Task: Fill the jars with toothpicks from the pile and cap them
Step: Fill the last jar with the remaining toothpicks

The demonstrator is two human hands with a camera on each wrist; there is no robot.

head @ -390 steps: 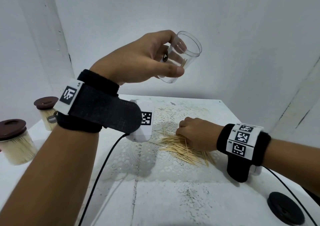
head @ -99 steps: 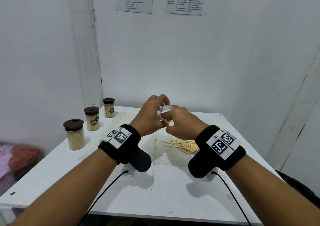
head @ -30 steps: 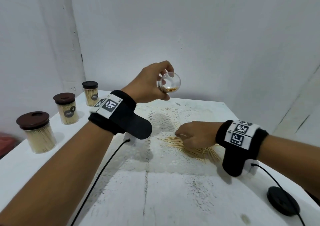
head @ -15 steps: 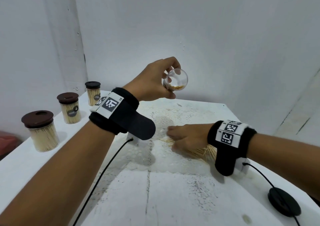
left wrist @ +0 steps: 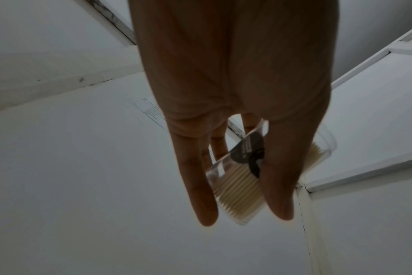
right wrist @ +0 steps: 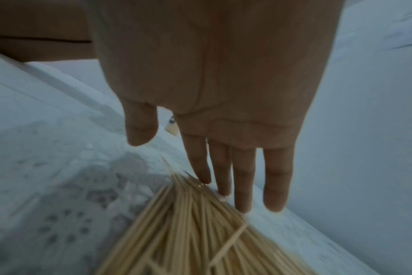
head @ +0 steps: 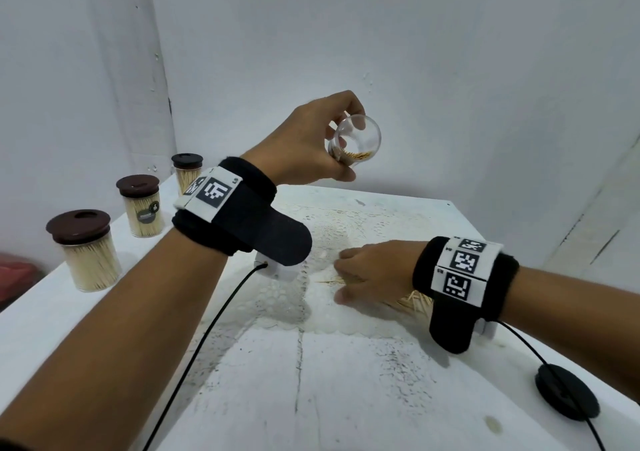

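My left hand (head: 311, 142) holds a clear jar (head: 356, 142) on its side above the table, mouth toward me, with a small layer of toothpicks inside. In the left wrist view the jar (left wrist: 238, 184) sits between thumb and fingers, its dark label showing. My right hand (head: 367, 270) lies flat with straight fingers over the toothpick pile (head: 412, 303) on the lace mat. The right wrist view shows the fingertips (right wrist: 205, 178) touching the pile (right wrist: 191, 232). A black cap (head: 566, 395) lies near the right front edge of the table.
Three capped jars full of toothpicks stand along the table's left side: a near one (head: 85, 250), a middle one (head: 140, 205), a far one (head: 187, 172). White walls close behind. Wrist cables trail across the white table (head: 311, 381).
My right hand has gone from curled on the pile to flat with fingers stretched leftward. The left hand has kept hold of the jar and drifted slightly.
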